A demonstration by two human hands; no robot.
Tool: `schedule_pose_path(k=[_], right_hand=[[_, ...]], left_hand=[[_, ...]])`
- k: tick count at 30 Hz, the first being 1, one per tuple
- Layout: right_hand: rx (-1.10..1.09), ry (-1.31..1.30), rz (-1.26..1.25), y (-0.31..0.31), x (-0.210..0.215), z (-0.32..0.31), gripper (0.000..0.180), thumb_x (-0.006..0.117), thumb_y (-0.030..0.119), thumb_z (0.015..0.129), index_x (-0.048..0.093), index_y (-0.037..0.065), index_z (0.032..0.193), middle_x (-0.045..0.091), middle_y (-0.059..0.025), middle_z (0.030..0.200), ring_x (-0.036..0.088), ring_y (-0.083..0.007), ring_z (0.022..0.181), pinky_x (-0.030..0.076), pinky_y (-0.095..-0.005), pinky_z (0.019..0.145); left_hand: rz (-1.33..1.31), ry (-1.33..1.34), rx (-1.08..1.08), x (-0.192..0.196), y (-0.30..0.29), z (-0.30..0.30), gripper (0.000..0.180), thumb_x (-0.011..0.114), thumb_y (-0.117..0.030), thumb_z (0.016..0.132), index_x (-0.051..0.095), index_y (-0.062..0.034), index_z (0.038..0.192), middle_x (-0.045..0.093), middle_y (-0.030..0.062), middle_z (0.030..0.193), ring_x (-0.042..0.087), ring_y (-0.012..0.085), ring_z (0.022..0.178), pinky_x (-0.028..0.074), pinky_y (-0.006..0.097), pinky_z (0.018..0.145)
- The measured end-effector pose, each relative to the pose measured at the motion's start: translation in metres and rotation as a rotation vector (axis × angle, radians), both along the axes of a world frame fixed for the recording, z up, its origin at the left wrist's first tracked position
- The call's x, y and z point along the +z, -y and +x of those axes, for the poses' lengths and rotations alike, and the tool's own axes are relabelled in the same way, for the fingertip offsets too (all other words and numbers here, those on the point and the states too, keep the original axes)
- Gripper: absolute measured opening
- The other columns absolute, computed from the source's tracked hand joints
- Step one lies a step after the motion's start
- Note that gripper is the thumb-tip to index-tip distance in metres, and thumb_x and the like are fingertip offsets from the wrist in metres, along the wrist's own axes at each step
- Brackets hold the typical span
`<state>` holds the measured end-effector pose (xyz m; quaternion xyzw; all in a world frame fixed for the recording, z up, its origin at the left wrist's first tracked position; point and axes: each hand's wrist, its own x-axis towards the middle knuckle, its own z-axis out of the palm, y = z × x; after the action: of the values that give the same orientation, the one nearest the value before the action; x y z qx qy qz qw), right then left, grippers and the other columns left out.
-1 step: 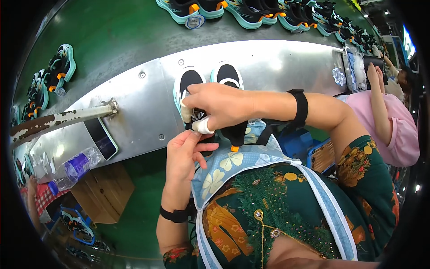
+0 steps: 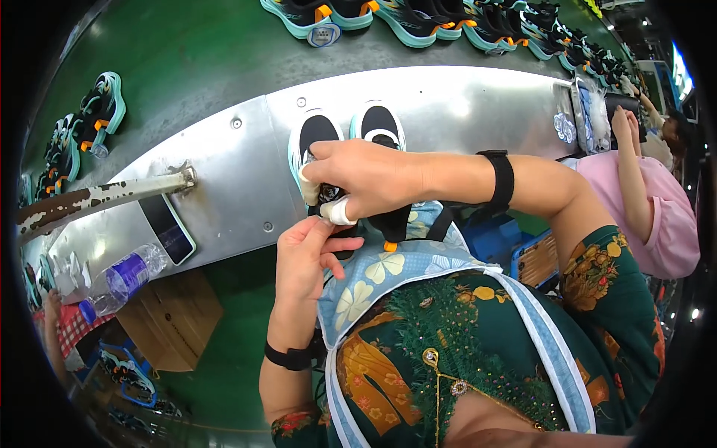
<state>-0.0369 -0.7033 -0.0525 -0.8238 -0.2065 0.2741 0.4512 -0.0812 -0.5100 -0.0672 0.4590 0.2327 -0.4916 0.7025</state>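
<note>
The right hand [image 2: 367,176] bends over a black-and-white, mint-soled shoe [image 2: 317,132], touching the left hand [image 2: 300,257]; their fingers' grasp I cannot tell.

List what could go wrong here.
The clear bottle lies on its side by the near edge of the metal bench, so it might roll off. The phone is also close to that edge; a stray bump could knock it down. The right hand covers part of the left shoe, close to the left hand, so a slip there may be hard to spot.
</note>
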Motion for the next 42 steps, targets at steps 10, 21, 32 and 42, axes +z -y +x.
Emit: schedule_pose_path(k=[10, 21, 32, 42], right_hand=[[0.009, -0.033, -0.029, 0.016, 0.009, -0.004, 0.038, 0.063, 0.003, 0.077, 0.062, 0.009, 0.115, 0.053, -0.0149, 0.095, 0.056, -0.0318, 0.087, 0.046, -0.0409, 0.076], [-0.111, 0.493, -0.23, 0.03, -0.003, -0.036, 0.052, 0.062, -0.001, 0.075, 0.061, 0.012, 0.126, 0.06, -0.0139, 0.092, 0.058, -0.0332, 0.098, 0.049, -0.0371, 0.081], [-0.269, -0.143, -0.252, 0.057, 0.007, -0.076, 0.065, 0.061, 0.012, 0.085, 0.038, 0.013, 0.146, 0.065, -0.0174, 0.1, 0.06, -0.0309, 0.087, 0.046, -0.0384, 0.083], [-0.372, 0.96, -1.114, 0.189, -0.093, 0.086, 0.063, 0.077, 0.027, 0.066, 0.059, 0.037, 0.125, 0.053, -0.0163, 0.123, 0.047, -0.0357, 0.109, 0.038, -0.048, 0.091]], left_hand=[[0.0, 0.005, -0.031, 0.0, -0.001, 0.007, 0.025, 0.057, -0.02, 0.095, 0.062, 0.0044, 0.098, 0.067, 0.0223, 0.104, 0.071, 0.0226, 0.074, 0.051, 0.025, 0.039], [0.098, 0.14, -0.07, 0.01, 0.004, -0.005, 0.029, 0.055, -0.02, 0.096, 0.062, 0.0072, 0.103, 0.067, 0.0189, 0.102, 0.07, 0.0216, 0.078, 0.052, 0.025, 0.045], [0.816, 1.487, -0.785, 0.018, 0.034, -0.002, 0.073, 0.071, -0.015, 0.075, 0.042, -0.0064, 0.142, 0.058, 0.0212, 0.081, 0.054, 0.0354, 0.084, 0.045, 0.045, 0.073], [0.775, 1.411, -0.595, -0.009, 0.035, 0.064, 0.071, 0.066, 0.002, 0.069, 0.054, -0.0197, 0.136, 0.055, 0.0189, 0.073, 0.057, 0.0374, 0.07, 0.048, 0.043, 0.069]])
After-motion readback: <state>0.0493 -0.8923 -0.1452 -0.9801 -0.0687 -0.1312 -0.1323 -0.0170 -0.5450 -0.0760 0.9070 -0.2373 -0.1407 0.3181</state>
